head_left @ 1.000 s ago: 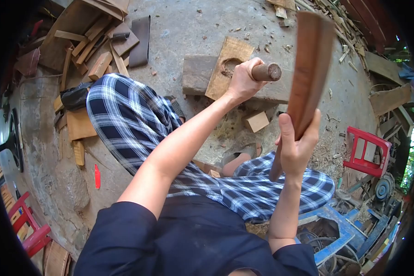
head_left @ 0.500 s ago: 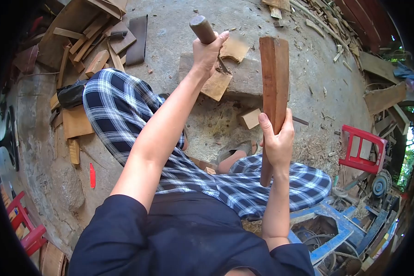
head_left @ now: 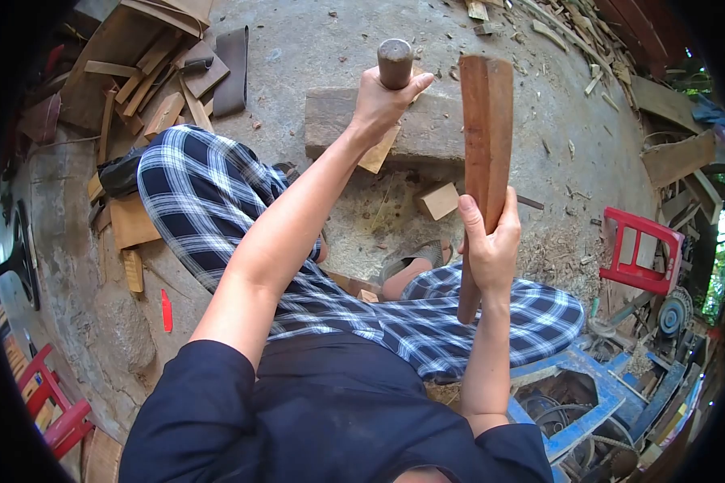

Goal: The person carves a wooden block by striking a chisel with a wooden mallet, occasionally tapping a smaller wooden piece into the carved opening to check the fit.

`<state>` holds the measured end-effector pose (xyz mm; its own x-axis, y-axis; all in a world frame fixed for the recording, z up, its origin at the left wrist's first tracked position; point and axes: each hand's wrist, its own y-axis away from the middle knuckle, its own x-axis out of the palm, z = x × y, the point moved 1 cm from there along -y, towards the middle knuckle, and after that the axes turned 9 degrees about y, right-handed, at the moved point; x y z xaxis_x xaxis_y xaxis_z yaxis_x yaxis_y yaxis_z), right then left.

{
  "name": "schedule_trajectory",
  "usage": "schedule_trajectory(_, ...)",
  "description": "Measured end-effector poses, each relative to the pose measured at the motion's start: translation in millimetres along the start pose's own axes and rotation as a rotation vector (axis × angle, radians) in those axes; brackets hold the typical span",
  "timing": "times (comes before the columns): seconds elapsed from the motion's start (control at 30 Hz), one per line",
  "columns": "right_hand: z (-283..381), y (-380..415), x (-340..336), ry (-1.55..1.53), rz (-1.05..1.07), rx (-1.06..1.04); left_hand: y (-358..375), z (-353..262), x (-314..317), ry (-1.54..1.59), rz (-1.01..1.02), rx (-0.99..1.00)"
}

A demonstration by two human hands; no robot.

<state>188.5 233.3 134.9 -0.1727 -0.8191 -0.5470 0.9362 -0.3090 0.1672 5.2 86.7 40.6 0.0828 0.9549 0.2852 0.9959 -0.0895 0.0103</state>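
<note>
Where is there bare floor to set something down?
Mostly open: the floor between the dark strap and the thick wooden block; also, amid scattered chips, between the block and the right-hand red stool. Crowded: the scrap-wood pile at left and the blue metal frame lower right.

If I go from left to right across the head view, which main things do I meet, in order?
Red plastic frame at lower left, small red object on the floor, dark flat strip, left hand gripping a round-ended handle, right hand holding a long wooden piece, red stool.
</note>
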Motion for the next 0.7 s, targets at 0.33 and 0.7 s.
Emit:
schedule_trajectory(0.33,1,-14,5,0.014,-0.026,-0.086,3,7,2,-0.184,0.068,0.028)
schedule_trajectory(0.7,55,-19,-14,-0.317,-0.223,-0.331,22,27,30,-0.154,0.067,0.25)
